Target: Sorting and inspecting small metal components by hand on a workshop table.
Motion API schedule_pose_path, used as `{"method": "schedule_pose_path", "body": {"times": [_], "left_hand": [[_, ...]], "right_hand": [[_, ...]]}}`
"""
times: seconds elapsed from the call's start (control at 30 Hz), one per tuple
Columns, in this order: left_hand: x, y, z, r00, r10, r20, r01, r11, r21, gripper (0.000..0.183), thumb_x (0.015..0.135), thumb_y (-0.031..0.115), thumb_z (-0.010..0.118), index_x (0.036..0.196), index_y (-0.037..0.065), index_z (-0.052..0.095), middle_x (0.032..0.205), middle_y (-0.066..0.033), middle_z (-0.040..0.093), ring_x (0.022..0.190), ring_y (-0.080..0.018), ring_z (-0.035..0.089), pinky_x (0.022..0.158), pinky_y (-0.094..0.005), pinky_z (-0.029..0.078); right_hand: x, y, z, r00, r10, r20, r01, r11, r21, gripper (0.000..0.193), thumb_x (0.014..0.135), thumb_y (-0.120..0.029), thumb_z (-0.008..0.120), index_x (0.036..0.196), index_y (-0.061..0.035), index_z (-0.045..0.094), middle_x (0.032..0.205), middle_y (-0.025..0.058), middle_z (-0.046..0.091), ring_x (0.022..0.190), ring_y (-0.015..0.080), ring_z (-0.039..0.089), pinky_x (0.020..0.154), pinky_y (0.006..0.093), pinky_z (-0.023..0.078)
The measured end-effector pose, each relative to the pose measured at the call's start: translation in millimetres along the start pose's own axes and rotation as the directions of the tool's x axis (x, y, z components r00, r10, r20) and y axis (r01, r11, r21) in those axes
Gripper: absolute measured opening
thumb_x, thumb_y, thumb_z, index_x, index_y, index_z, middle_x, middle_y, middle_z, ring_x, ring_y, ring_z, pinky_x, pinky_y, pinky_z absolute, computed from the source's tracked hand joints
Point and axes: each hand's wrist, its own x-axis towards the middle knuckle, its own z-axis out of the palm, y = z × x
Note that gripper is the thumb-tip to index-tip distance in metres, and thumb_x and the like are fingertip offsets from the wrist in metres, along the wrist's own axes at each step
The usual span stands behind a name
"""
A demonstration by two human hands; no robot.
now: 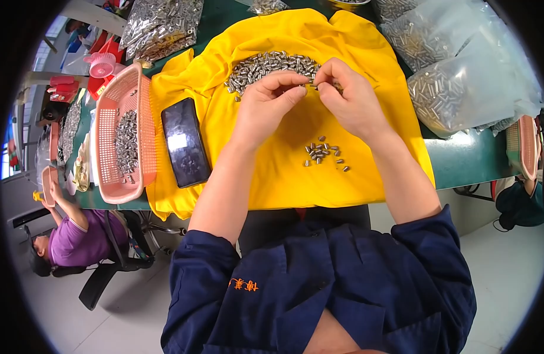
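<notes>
Over a yellow cloth (266, 189), my left hand (269, 103) and my right hand (351, 100) meet fingertip to fingertip. Both are closed in a pinch around a small metal part (310, 84), mostly covered by the fingers. Just beyond them lies a large heap of short silvery metal cylinders (266, 64). Closer to me, below the right hand, a small loose group of the same cylinders (319, 153) is scattered on the cloth.
A black phone (185, 143) lies left of my left forearm. Beside it, a pink basket (143, 127) holds more cylinders. Bags of metal parts (162, 26) stand at the far left, with clear plastic bags (440, 97) at right. A person in purple (83, 239) sits at left.
</notes>
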Motion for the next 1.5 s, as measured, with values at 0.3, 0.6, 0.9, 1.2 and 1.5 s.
{"method": "schedule_pose_path", "body": {"times": [0.3,0.6,0.9,1.2,1.5], "left_hand": [[-3.4,7.3,4.2,0.926,-0.345,0.156,0.368,0.721,-0.588,0.014,0.079,0.0,0.055,0.093,0.003,0.057,0.086,-0.0067,0.06,0.077,-0.0147,0.058,0.07,-0.0252,0.048],[-2.1,7.9,2.6,0.949,-0.303,0.084,0.313,0.881,-0.355,0.012,0.076,0.001,0.059,0.088,-0.002,0.06,0.082,-0.0069,0.061,0.073,-0.0123,0.059,0.068,-0.0223,0.048],[-3.6,-0.6,-0.2,0.966,-0.251,0.061,0.258,0.921,-0.292,0.014,0.076,-0.004,0.057,0.09,-0.003,0.06,0.087,-0.0084,0.061,0.079,-0.0143,0.059,0.074,-0.0242,0.047],[-36.8,22.2,15.9,0.923,0.02,0.385,-0.192,0.89,0.415,0.011,0.069,0.002,0.06,0.08,0.004,0.061,0.084,-0.0094,0.06,0.08,-0.0246,0.058,0.071,-0.0288,0.045],[-12.9,11.3,-34.9,0.993,0.061,0.105,-0.12,0.628,0.769,0.01,0.069,0.006,0.058,0.079,0.004,0.061,0.079,-0.0092,0.059,0.076,-0.0264,0.056,0.068,-0.0326,0.045]], "right_hand": [[-0.5,2.0,-0.8,0.998,0.048,0.047,-0.057,0.973,0.223,0.005,0.075,-0.006,0.047,0.078,-0.002,0.048,0.065,0.0018,0.048,0.061,0.0082,0.043,0.055,0.0219,0.037],[-2.5,-6.9,-2.2,0.992,-0.065,0.107,0.085,0.978,-0.191,0.006,0.074,-0.006,0.046,0.078,-0.0021,0.047,0.061,0.0093,0.05,0.051,0.0185,0.048,0.05,0.0295,0.04],[-0.8,5.4,3.5,0.981,0.162,0.105,-0.179,0.967,0.179,0.005,0.076,-0.008,0.046,0.078,-0.0043,0.047,0.06,0.0016,0.047,0.053,0.0111,0.043,0.049,0.0252,0.036],[5.3,7.2,-10.7,0.966,0.253,0.048,-0.257,0.937,0.236,0.006,0.078,-0.009,0.046,0.08,-0.0042,0.049,0.064,-0.0038,0.044,0.056,0.0031,0.035,0.048,0.019,0.03],[6.9,5.9,-10.2,0.98,0.193,0.05,-0.199,0.953,0.228,0.006,0.078,-0.008,0.048,0.08,-0.0035,0.05,0.067,-0.0034,0.046,0.059,0.0039,0.039,0.052,0.0187,0.034]]}}
